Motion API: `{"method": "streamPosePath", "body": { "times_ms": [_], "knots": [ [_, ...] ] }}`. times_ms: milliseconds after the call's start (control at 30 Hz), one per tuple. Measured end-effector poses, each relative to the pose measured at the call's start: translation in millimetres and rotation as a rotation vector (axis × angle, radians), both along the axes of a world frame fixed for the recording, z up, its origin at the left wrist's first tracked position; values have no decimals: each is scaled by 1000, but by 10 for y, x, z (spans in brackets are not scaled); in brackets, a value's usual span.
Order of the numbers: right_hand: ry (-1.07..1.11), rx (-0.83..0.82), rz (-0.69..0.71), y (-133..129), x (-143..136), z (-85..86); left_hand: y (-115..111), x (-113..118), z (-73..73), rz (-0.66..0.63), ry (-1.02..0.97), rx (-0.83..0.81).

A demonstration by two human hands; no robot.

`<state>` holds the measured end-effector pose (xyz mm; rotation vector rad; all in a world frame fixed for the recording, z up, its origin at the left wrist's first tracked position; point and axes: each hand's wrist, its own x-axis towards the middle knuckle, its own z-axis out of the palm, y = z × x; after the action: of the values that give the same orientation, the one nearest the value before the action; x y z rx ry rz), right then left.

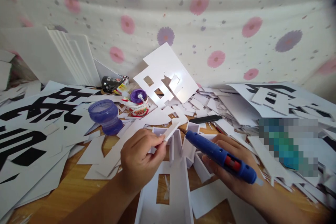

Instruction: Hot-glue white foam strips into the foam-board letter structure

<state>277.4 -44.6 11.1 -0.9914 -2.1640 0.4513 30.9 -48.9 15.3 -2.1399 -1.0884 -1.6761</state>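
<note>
Between its thumb and fingers, my left hand (143,159) pinches a small white foam board strip (172,130), tilted up to the right. My right hand (233,168) is wrapped round a blue hot glue gun (220,156) with a red part in its side and a clear stick end at the back. Its dark nozzle points left, close to the strip; whether they touch I cannot tell. Below both hands lies a white walled foam board shape (178,189) with a rectangular opening in its base. Smaller walled white pieces (190,143) stand behind it.
A purple plastic jar (105,115) and an instant noodle cup (138,106) stand at left. A black cutter knife (205,119) lies beyond the walled pieces. White offcuts cover much of the wooden table (55,210). Sheets with black lettering (52,112) lie left; foam boards (70,56) lean behind.
</note>
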Motion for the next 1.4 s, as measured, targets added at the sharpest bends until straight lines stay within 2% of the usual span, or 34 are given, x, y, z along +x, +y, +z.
{"method": "streamPosePath", "body": {
  "times_ms": [100,267,500,633,867,1067,1400],
  "knots": [
    [9,-16,-9,7,-2,4,12,-16,-18,-8,20,9],
    [13,-41,71,-31,-6,27,13,-24,8,19,81,44],
    [28,-22,-2,-16,-15,60,7,-11,54,79,138,87],
    [41,-44,46,-30,-16,60,9,-17,56,74,143,90],
    [52,-56,-14,2,-13,73,8,-22,77,57,165,94],
    [65,-72,61,-8,-17,77,15,-29,48,33,150,94],
    [67,-26,-25,17,-3,100,14,-30,47,17,130,88]
  ]
}}
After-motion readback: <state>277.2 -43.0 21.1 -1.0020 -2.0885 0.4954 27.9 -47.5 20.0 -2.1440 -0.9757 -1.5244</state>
